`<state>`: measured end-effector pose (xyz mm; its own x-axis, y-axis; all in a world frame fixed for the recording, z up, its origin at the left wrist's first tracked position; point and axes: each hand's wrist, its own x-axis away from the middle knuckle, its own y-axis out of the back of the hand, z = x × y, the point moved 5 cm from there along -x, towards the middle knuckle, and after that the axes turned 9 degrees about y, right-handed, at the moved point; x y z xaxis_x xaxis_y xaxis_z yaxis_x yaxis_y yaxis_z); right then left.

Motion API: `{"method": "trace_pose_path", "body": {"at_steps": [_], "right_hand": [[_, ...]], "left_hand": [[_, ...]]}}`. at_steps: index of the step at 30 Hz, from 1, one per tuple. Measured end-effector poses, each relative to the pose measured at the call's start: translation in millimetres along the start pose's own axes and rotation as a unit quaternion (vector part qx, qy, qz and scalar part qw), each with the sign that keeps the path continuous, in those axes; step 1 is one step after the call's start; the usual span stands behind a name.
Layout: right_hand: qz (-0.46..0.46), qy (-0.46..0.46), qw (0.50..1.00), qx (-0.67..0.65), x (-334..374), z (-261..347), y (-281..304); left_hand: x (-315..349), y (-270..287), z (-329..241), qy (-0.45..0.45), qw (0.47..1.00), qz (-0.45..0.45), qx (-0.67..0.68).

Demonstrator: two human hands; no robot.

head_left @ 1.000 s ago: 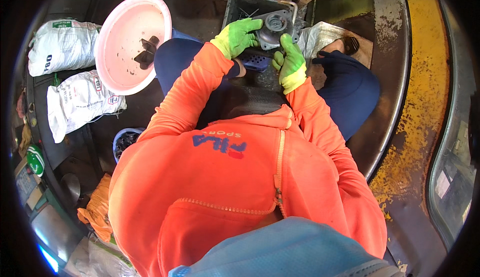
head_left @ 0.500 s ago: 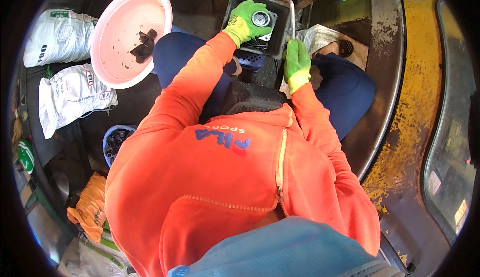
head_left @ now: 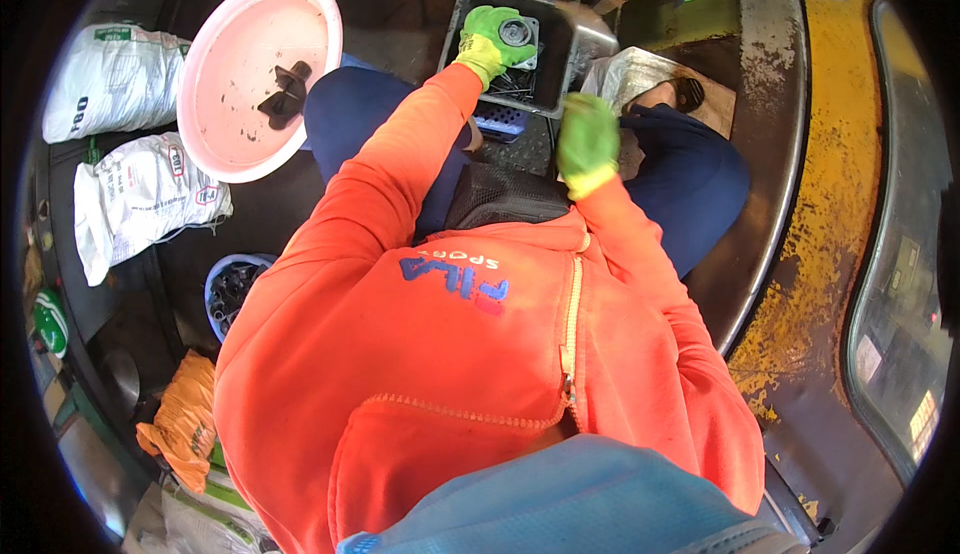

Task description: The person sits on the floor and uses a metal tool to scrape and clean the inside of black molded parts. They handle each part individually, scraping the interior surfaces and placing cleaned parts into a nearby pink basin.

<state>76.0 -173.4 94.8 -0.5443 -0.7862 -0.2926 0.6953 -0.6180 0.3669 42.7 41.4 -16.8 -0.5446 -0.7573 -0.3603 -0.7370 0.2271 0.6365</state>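
My left hand (head_left: 485, 36), in a green and yellow glove, is closed on a metal part with a round ring-shaped hub (head_left: 516, 32) and a pale flange. It holds this over a black rectangular bin (head_left: 560, 102) with dark slender pieces inside. My right hand (head_left: 588, 139), gloved alike, is curled near the bin's right front corner and smeared by motion. A grey smear (head_left: 597, 40) above it matches the thin metal rod seen in that hand earlier. The exact grip is blurred.
A pink basin (head_left: 222, 74) holding dark finned pieces (head_left: 286, 96) stands left of my knee. White sacks (head_left: 150, 189) lie farther left. A blue bucket of dark parts (head_left: 238, 292) is beside my left elbow. A blue perforated crate (head_left: 500, 122) sits under the bin.
My right hand has come slightly down and left, and the upright rod has turned into a blur. My left hand keeps the metal part over the bin.
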Motion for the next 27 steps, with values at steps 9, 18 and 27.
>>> {"method": "trace_pose_path", "body": {"at_steps": [9, 18, 27], "right_hand": [[0.021, 0.163, 0.968, 0.191, -2.8, 8.7, 8.4], [0.136, -0.175, 0.955, 0.198, -3.4, -43.5, -11.0], [0.148, -0.23, 0.933, 0.235, 5.1, -29.5, -6.0]], "left_hand": [[12.7, -11.4, 13.6, 0.011, 1.0, 0.004, -0.009], [12.8, -4.0, -8.9, 0.067, 0.987, 0.144, -0.027], [14.2, -8.7, -0.4, 0.054, 0.994, 0.092, 0.0]]}}
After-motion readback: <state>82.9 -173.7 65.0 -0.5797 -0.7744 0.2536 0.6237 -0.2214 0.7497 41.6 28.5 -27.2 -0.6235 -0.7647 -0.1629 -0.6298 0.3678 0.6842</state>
